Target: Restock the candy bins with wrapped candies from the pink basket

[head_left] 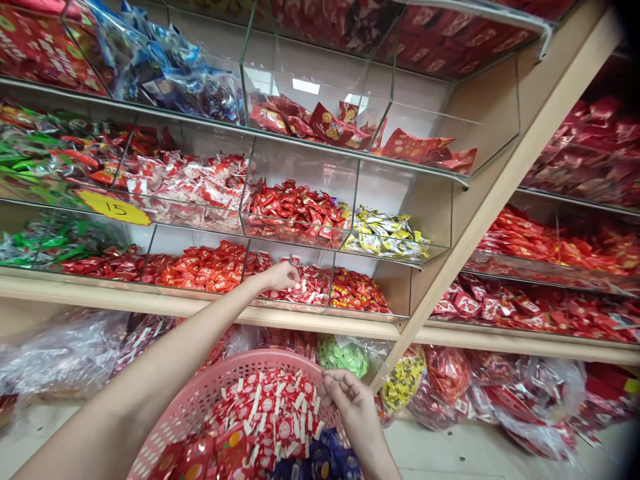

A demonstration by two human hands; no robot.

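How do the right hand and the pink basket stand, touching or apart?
Touching: the head view shows the right hand with its fingers closed on the rim of the pink basket.

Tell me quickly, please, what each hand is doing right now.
Left hand: fingers curled, at the red-and-white wrapped candies; whether it holds any cannot be told.
Right hand: closed on the pink perforated basket, at its rim.

Right hand [353,407]: grips the rim of the round, pink, perforated plastic basket [173,410]. Basket contents include small red-and-white wrapped packets [273,410] and dark-blue wrapped packets [330,457]. Left hand [281,276]: above the basket, at a transparent-walled shelf bin [295,304].
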